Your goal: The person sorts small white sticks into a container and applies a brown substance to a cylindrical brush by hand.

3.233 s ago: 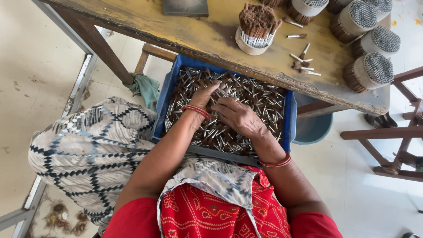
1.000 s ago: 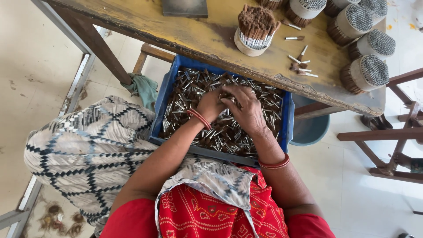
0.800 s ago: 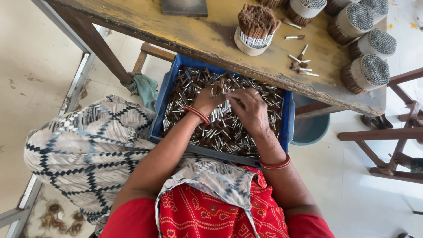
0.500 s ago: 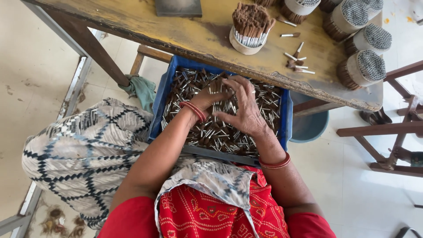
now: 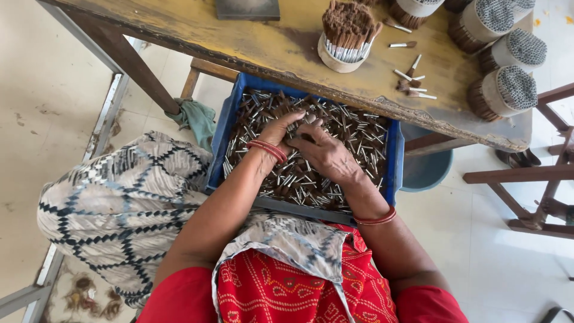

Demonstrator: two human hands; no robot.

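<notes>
Left hand: my left hand [image 5: 276, 133] lay cupped on the loose brown, silver-tipped sticks [image 5: 359, 134].
Right hand: my right hand [image 5: 326, 157] touched it, fingers closed on some sticks.
Sticks: heaped in the blue plastic crate [image 5: 394, 164] below the table [image 5: 239, 42].
Advice: I judged gathering them parallel worked best.

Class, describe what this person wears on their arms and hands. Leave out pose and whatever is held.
Both forearms are bare. The left hand has several thin red bangles at its wrist; the right hand has red bangles too. Short red sleeves cover the upper arms. No rings or gloves show.
</notes>
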